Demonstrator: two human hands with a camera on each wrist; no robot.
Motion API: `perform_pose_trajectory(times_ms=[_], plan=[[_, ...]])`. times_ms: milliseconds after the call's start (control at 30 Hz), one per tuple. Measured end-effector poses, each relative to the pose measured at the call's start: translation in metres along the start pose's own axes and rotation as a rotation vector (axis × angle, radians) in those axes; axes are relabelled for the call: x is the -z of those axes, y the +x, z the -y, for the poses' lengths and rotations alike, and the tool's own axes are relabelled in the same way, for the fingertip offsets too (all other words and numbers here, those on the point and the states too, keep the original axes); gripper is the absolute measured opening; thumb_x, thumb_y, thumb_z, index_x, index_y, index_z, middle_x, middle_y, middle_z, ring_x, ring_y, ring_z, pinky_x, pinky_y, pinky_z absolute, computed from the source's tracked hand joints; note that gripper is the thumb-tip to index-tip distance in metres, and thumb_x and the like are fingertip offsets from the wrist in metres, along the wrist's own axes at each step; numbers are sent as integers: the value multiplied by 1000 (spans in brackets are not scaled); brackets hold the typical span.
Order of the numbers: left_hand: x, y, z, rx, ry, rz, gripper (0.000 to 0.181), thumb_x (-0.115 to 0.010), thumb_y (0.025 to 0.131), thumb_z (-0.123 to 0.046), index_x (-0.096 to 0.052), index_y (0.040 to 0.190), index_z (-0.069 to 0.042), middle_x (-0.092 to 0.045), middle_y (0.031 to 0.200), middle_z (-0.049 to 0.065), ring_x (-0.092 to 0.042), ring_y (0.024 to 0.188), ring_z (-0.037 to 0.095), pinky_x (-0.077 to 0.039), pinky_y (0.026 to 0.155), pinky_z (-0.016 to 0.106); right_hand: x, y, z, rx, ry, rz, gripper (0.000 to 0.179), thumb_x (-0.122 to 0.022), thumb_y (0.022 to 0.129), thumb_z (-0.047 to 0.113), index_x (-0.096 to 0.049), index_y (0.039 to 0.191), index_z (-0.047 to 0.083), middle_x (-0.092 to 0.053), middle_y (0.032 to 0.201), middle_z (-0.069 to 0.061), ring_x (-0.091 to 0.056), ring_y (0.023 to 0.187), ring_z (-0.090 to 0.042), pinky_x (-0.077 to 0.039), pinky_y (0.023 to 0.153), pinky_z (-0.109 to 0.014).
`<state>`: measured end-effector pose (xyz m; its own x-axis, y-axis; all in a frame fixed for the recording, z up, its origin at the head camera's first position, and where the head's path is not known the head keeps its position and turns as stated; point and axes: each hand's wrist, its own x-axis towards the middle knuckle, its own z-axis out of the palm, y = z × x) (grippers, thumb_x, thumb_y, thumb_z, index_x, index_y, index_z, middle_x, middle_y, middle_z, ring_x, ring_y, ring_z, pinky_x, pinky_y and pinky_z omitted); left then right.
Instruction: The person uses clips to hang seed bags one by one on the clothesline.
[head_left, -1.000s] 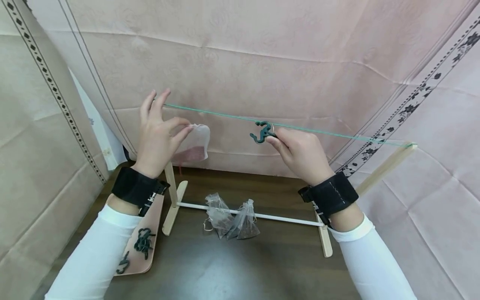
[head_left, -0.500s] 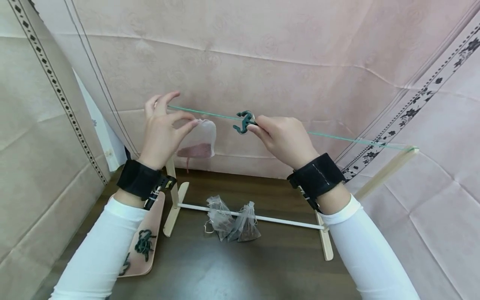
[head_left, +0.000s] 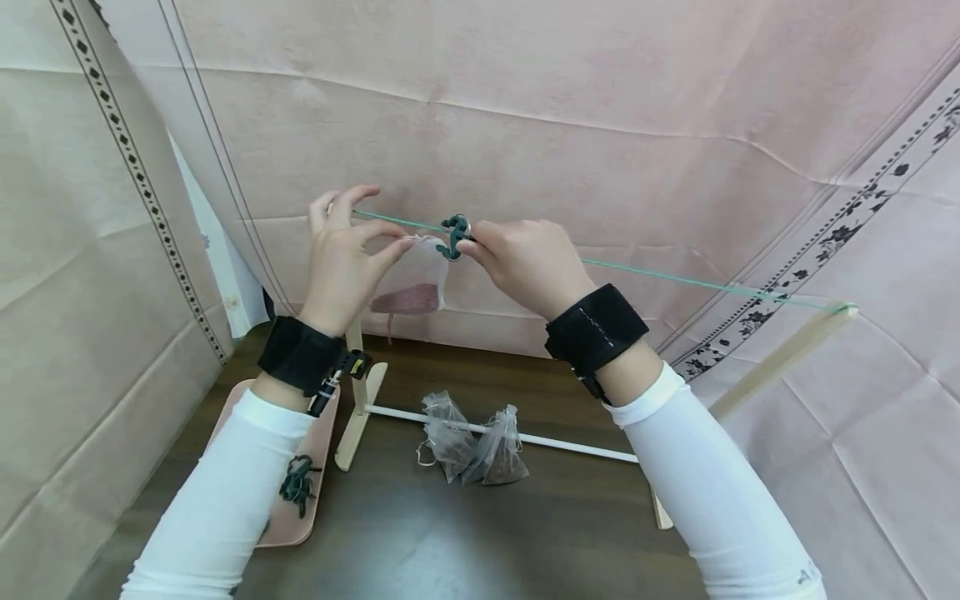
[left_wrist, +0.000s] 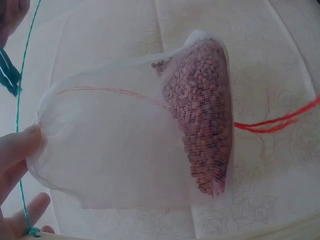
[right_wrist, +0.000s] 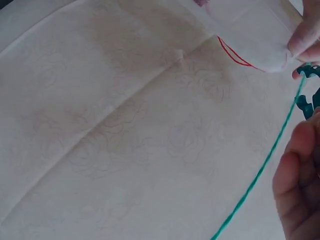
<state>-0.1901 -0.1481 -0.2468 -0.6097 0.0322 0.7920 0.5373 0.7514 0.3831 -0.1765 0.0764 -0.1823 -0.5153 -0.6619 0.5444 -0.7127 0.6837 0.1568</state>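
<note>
My left hand [head_left: 337, 271] pinches the top edge of a white mesh bag [head_left: 412, 279] between thumb and forefinger, its other fingers spread near the green string [head_left: 652, 272]. The bag hangs just below the string, with reddish-brown contents in its bottom. In the left wrist view, red cord [left_wrist: 272, 125] trails from that end. My right hand [head_left: 528, 262] grips a dark green clothes peg [head_left: 453, 237] by its handle end. The peg's mouth is at the string, close beside the bag's top edge. Whether it touches the bag I cannot tell.
A wooden stand with a left post [head_left: 357, 367], right post [head_left: 787, 362] and white crossbar [head_left: 577, 448] bears the string. Two sheer bags [head_left: 497, 454] lie at the crossbar. Several dark green pegs [head_left: 298, 483] lie in a pink tray [head_left: 288, 533] beside my left forearm. Cloth hangs behind.
My right hand has moved left along the string with the peg, up to the bag. My left hand still pinches the bag and has shifted slightly right in view.
</note>
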Motion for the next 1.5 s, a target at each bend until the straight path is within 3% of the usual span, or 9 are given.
perform_pose_trajectory(times_ms=[533,1000,1333,1500], plan=[[-3,1,-6,18,-28,3,21,-68,77,-34,-73,84,-15,-44,129,2,-19,120,20,-18,98,37,-22,6,13,76,-171,-1,31,-48,92,34,-54,73,9,-40,50,2,-38,43,-12,-30,37,-26],[-2,0,-2,-15,-17,11,19,-70,74,-36,-74,79,-18,-40,132,1,-16,123,20,-10,101,37,-32,8,17,107,-151,-4,34,-49,91,36,-52,71,9,-38,51,3,-37,43,-10,-29,38,-25],[-3,0,1,-8,-8,34,17,-69,75,-37,-74,78,-21,-36,135,-5,-13,125,20,-5,102,36,-41,6,21,125,-215,-21,29,-58,85,35,-54,74,8,-46,57,2,-44,46,-12,-34,39,-26],[-3,-1,2,-14,12,46,18,-69,76,-37,-74,79,-20,-34,137,-3,-11,127,20,-4,103,36,-45,4,23,97,-233,-29,33,-56,85,40,-51,74,8,-43,56,3,-40,43,-10,-31,37,-25]])
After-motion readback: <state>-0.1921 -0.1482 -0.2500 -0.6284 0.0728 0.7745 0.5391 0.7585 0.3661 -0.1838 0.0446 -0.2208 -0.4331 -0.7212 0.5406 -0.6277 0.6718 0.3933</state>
